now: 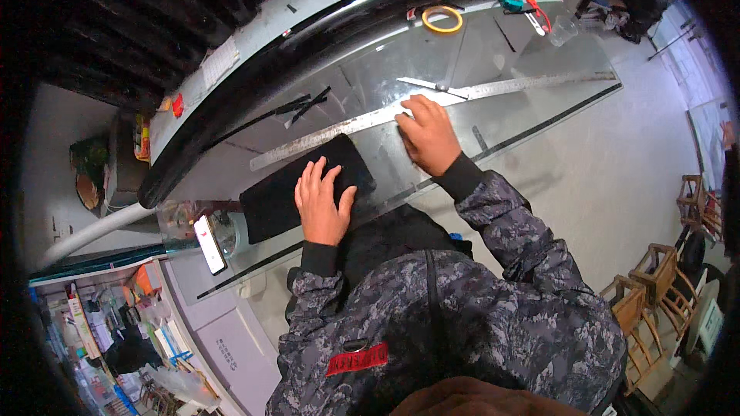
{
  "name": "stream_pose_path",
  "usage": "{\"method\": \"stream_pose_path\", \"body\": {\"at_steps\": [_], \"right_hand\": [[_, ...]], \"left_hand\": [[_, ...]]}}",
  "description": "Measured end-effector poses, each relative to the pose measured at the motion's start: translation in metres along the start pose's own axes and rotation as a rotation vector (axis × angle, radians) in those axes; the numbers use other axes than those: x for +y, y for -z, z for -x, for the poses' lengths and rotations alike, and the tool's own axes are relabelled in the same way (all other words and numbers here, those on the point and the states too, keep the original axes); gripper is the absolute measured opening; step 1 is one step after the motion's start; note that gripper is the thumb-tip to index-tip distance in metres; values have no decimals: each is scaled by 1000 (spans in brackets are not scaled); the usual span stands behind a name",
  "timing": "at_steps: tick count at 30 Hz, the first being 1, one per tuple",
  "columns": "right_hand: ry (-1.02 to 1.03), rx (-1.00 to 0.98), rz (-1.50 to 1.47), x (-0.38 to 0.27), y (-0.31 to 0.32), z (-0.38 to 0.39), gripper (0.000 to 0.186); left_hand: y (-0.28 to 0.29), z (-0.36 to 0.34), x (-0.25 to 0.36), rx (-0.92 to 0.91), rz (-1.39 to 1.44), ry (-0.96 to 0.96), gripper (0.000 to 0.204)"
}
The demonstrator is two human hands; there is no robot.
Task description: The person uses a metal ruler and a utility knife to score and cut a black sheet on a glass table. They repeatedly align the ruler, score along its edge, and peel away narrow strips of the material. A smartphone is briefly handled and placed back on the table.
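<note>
Nearest, the left hand [322, 202] lies flat, fingers spread, on a black pad [297, 189] resting on the glass sheet [432, 69]. Beyond it, the right hand [428, 135] presses open fingers on a long steel ruler [432, 102] lying across the glass. This looks like aligning the straightedge; the next move calls for holding it steady. Farther off lies a yellow tape roll [442, 19].

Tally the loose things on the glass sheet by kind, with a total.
Long metal ruler, right hand pressing on it: 1
Black pad, left hand flat on it: 1
Yellow tape roll: 1
Teal tape measure: 1
Phone with lit screen: 1
Total: 5
</note>
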State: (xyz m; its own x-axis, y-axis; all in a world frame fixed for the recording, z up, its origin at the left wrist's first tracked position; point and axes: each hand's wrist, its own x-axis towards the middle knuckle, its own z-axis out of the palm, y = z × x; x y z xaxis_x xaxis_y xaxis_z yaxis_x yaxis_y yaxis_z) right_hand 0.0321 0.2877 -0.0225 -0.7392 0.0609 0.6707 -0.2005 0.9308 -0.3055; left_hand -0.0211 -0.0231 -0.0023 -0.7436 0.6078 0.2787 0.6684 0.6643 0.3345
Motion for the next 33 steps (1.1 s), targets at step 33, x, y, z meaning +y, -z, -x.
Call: {"method": "stream_pose_path", "body": {"at_steps": [33], "right_hand": [[-422,5,20,61,34,-15,16]], "left_hand": [[4,4,-4,29,105,24,28]]}}
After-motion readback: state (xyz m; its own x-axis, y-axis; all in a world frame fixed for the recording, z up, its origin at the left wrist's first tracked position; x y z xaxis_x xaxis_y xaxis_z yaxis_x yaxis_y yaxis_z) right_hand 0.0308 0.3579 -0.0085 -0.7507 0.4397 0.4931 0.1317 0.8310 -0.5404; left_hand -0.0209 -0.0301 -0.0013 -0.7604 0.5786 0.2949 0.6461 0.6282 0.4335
